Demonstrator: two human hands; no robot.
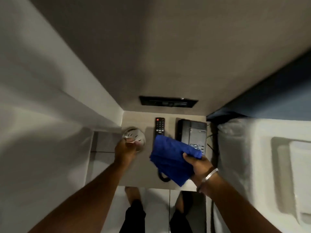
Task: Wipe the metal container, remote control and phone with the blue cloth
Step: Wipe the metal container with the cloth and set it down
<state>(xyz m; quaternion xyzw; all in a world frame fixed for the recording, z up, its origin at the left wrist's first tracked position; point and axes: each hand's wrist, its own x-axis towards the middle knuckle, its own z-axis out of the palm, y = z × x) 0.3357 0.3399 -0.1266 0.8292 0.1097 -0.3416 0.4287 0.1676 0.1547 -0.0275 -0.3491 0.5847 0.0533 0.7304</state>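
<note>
A small round metal container point(133, 135) sits at the left edge of the beige bedside table point(143, 172). My left hand point(125, 153) grips its near rim, fingers curled over the edge. My right hand point(199, 165) holds the crumpled blue cloth point(170, 158) just above the table, in front of the black remote control point(159, 126) and the black desk phone point(192, 133). The cloth hides the remote's near end and part of the phone's keypad. The remote lies lengthwise between container and phone.
A dark switch panel point(168, 102) is set in the wall behind the table. A white bed point(262, 157) with a pillow borders the table on the right. White curtain or wall point(42, 132) closes the left side. Phone cord point(162, 177) loops near the table's front edge.
</note>
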